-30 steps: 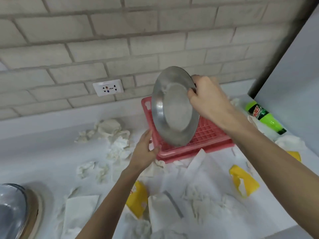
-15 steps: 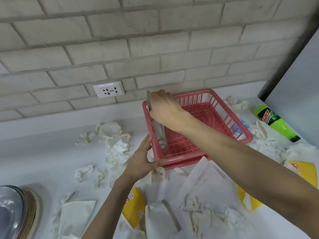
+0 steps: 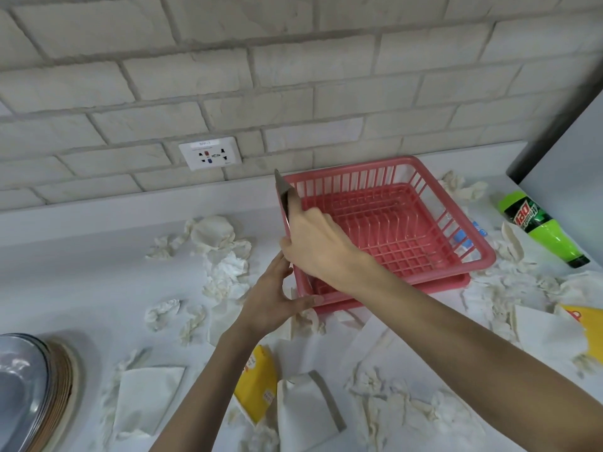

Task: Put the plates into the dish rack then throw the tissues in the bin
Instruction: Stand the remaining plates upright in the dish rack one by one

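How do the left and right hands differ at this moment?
The right hand grips the metal plate, upright on edge inside the pink dish rack; the left hand holds no plate. The right hand's fingers curl; the left hand's lie fairly straight, pressed against the rack's near-left corner from outside. Both are at the rack's left end.

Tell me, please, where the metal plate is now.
In the head view the metal plate stands on edge at the left end of the dish rack, held by the right hand, with the left hand beside it.
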